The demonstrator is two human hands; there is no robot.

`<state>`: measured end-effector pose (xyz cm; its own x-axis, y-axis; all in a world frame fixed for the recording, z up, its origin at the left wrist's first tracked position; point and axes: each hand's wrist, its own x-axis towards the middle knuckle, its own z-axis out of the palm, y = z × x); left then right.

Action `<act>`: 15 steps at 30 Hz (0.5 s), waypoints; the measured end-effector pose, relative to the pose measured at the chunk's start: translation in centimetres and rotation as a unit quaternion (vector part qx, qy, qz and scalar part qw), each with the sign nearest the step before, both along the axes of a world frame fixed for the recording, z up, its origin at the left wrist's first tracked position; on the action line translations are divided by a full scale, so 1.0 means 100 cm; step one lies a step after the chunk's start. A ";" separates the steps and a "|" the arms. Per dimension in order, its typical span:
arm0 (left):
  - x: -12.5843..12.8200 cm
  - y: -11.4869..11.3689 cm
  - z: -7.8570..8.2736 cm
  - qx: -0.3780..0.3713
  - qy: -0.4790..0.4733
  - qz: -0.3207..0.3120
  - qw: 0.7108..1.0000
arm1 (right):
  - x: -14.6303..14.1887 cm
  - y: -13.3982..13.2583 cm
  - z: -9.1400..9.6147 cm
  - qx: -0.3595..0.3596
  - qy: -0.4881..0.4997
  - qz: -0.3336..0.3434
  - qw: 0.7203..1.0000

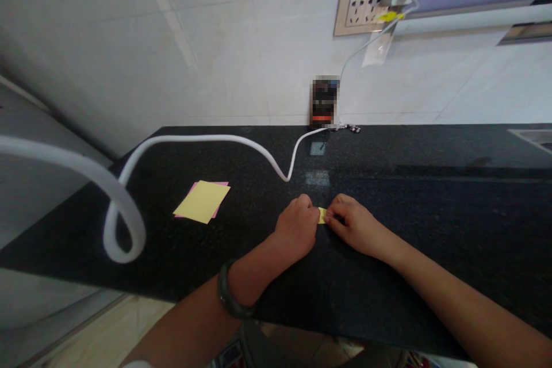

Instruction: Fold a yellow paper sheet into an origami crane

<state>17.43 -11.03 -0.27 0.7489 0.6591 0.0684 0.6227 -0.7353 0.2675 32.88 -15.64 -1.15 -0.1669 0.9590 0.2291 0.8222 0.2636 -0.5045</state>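
Between my hands is a small piece of yellow paper [322, 215], mostly covered by my fingers, at the middle of the dark countertop. My left hand [298, 224] is closed over its left side, with a dark bangle on that wrist. At the right edge of the paper, my right hand [351, 221] pinches it between thumb and fingers. To the left lies a yellow paper sheet [202, 201] on top of pink paper [222, 210], whose corners stick out.
A thick white cable [207, 138] loops over the left of the black countertop [414, 195]. Against the tiled wall leans a blurred phone-like device [324, 102], its thin cord running up to a wall socket [362, 8]. The counter's front edge is close to my body.
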 end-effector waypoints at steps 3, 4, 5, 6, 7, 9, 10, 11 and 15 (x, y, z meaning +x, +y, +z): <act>0.000 0.000 -0.001 0.008 -0.001 -0.001 1.000 | 0.000 0.000 -0.001 -0.001 -0.008 -0.003 1.000; 0.000 0.001 -0.001 0.009 -0.001 -0.003 1.000 | 0.001 0.001 -0.002 -0.001 -0.009 -0.002 1.000; 0.000 0.001 -0.001 0.011 -0.001 -0.004 1.000 | 0.001 0.001 -0.002 -0.001 -0.010 -0.001 1.000; 0.000 0.001 -0.001 0.011 -0.001 -0.004 1.000 | 0.001 0.001 -0.002 -0.001 -0.010 -0.001 1.000; 0.000 0.000 -0.001 0.010 -0.001 -0.004 1.000 | 0.001 0.001 -0.002 -0.001 -0.010 0.000 1.000; 0.000 0.000 0.000 0.008 0.001 -0.004 1.000 | 0.001 0.001 -0.002 -0.001 -0.011 -0.001 1.000; 0.000 0.000 0.000 0.007 0.002 -0.004 1.000 | 0.001 0.000 -0.002 -0.002 -0.011 -0.001 1.000; 0.000 0.000 0.000 0.006 0.002 -0.004 1.000 | 0.001 0.000 -0.002 -0.003 -0.010 -0.002 1.000; 0.000 0.000 0.000 0.007 0.004 -0.007 1.000 | 0.000 0.000 -0.002 -0.009 -0.002 -0.009 1.000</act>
<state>17.43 -11.05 -0.24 0.7592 0.6469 0.0718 0.6139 -0.7483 0.2513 32.91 -15.64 -1.33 -0.1499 0.9659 0.2112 0.8285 0.2393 -0.5063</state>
